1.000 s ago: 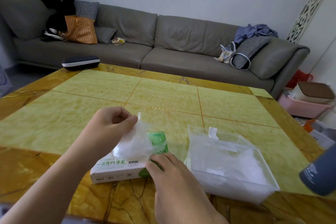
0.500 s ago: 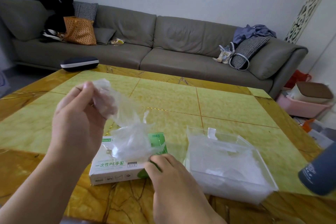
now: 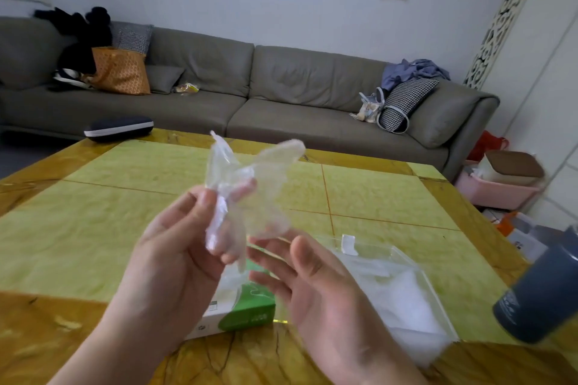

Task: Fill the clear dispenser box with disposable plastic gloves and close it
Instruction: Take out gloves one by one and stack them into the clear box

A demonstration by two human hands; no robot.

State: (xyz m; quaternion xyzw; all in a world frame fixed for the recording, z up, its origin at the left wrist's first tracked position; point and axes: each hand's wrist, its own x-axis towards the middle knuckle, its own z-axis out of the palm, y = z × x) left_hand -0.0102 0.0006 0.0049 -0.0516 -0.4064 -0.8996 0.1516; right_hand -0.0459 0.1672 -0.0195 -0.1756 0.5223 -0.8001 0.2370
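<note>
Left hand [image 3: 175, 259] pinches a crumpled glove [image 3: 247, 191] above the table; right hand [image 3: 316, 284] hangs open beside it – the flimsy film, seemingly loosely held, could slip before reaching the clear box [image 3: 406, 300]

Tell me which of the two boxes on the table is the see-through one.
The clear dispenser box, under the right hand on the right side. Its walls are transparent, with white gloves showing inside. The other, the white-and-green cardboard glove carton, is opaque with printing.
</note>
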